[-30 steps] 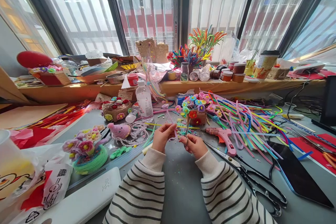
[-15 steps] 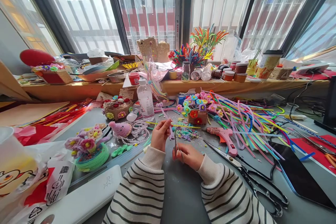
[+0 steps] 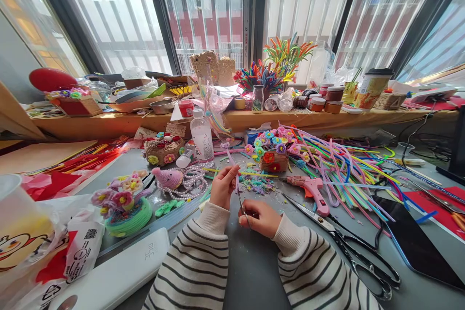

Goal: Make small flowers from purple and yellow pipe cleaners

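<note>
Left hand (image 3: 223, 189) pinches pale-lilac fuzzy stem (image 3: 231, 157), long axis slanting fore-and-aft; right hand (image 3: 262, 218) grasps small silver metal scissors (image 3: 240, 202), blades at stem's near end.

the slim lilac strip (image 3: 237, 185) is in the person's left hand (image 3: 221, 189), the small metal scissors (image 3: 241, 202) in the right hand (image 3: 263, 219). over to the left, the long white plastic slab (image 3: 119, 271) lies before the round green coiled flowerpot (image 3: 136, 221); to the right, the pink plastic glue gun (image 3: 308, 185) sits just behind the black-handled metal shears (image 3: 330, 225).
</note>
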Demonstrator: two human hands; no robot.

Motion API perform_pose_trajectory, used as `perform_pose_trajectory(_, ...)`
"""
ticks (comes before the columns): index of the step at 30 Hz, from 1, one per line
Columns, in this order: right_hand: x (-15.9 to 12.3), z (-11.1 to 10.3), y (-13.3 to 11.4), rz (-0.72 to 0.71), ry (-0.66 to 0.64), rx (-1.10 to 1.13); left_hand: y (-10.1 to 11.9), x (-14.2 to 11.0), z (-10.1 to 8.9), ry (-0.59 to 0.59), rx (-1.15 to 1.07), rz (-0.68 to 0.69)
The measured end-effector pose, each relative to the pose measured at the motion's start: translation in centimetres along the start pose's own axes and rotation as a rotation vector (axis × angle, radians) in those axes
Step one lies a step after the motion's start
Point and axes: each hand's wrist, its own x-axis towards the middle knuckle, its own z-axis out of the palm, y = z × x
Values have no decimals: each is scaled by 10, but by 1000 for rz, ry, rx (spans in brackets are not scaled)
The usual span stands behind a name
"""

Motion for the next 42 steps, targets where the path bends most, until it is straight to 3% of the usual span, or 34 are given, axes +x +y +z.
perform_pose_trajectory(5,1,0,-2,89,59,73,0,1,-1,30,7,19)
perform_pose_trajectory(10,2,0,-3,58,107,76,0,1,-1,99,-38,68)
perform_pose_trajectory(16,2,-2,0,32,80,43,-2,3,-3,115,-72,129)
perform_pose_trajectory(24,1,1,0,-7,-67,56,-2,1,-1,19,-37,69)
perform_pose_trajectory(42,1,1,1,15,-54,34,-1,0,2,-2,-14,0)
